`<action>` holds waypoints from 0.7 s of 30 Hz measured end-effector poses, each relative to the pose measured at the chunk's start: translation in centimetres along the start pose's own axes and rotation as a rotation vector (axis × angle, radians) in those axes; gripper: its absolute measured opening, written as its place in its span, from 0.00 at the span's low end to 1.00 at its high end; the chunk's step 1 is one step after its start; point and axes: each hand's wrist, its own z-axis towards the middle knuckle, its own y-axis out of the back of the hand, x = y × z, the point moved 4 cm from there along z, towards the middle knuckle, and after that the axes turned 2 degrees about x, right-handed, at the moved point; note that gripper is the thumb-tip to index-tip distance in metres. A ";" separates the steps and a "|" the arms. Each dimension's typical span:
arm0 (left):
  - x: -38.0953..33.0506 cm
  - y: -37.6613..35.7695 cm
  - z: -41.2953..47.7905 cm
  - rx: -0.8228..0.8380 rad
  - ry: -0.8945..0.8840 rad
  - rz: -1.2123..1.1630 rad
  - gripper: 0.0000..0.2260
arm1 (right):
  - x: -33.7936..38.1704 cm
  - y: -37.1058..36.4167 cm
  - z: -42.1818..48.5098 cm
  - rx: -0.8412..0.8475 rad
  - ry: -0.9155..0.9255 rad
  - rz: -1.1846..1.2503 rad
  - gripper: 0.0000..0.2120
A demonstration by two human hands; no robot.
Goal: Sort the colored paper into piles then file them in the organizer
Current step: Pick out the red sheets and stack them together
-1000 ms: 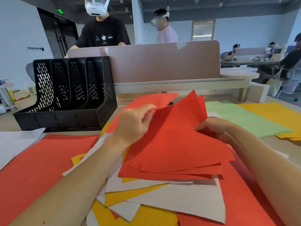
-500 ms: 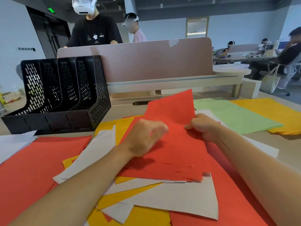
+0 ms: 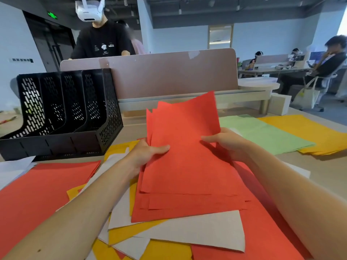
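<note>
A pink desk divider stands before a person in a black shirt wearing a white headset.

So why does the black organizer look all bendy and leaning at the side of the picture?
Head view: the wide-angle lens bends and tilts things near the edges, so the black file organizer leans; the red paper stack in the middle looks straighter, with its top corner slightly blurred.

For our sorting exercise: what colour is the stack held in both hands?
Red stack, head view.
</note>
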 end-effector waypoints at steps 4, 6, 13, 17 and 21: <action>0.5 0.5 -0.1 -0.055 0.041 0.122 0.12 | 1.4 2.9 -1.1 -0.109 -0.068 -0.375 0.10; 0.3 1.1 0.0 -0.058 0.052 0.183 0.13 | 2.2 6.5 -2.1 -0.247 -0.108 -0.505 0.12; -0.3 1.6 -0.2 -0.048 0.073 0.290 0.12 | 1.3 10.3 -6.7 -0.286 -0.359 -0.782 0.19; -0.2 1.5 -0.5 -0.047 0.068 0.297 0.10 | 0.7 9.0 -7.7 -0.271 -0.422 -0.828 0.19; -0.2 1.3 -0.7 -0.054 0.060 0.302 0.10 | 1.3 8.7 -8.8 -0.398 -0.359 -1.063 0.24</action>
